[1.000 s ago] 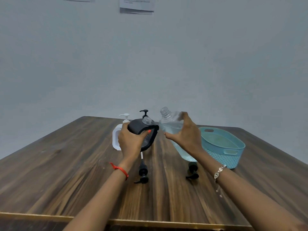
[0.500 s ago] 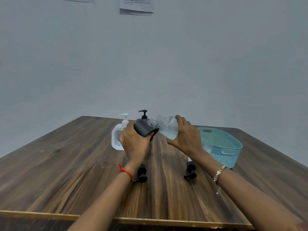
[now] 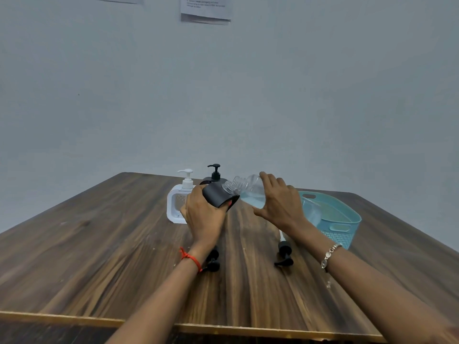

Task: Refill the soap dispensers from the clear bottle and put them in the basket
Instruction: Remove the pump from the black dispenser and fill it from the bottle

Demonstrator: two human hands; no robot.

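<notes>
The right hand (image 3: 279, 207), wrapped around the clear bottle (image 3: 248, 191), has now tipped it down to the black dispenser (image 3: 218, 194) gripped by the left hand (image 3: 203, 217), so pouring can start

Since 1 s ago: right hand (image 3: 279, 203) has tipped the clear plastic bottle w/ pale blue liquid (image 3: 248, 191) from upright to nearly horizontal, neck now at the mouth of the black dispenser body (image 3: 218, 196), which left hand (image 3: 203, 217) tilted toward it.

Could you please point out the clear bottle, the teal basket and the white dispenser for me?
clear bottle (image 3: 248, 186): head view, on its clear shoulder.
teal basket (image 3: 340, 234): head view, on its front wall.
white dispenser (image 3: 188, 182): head view, on its pump neck.
</notes>
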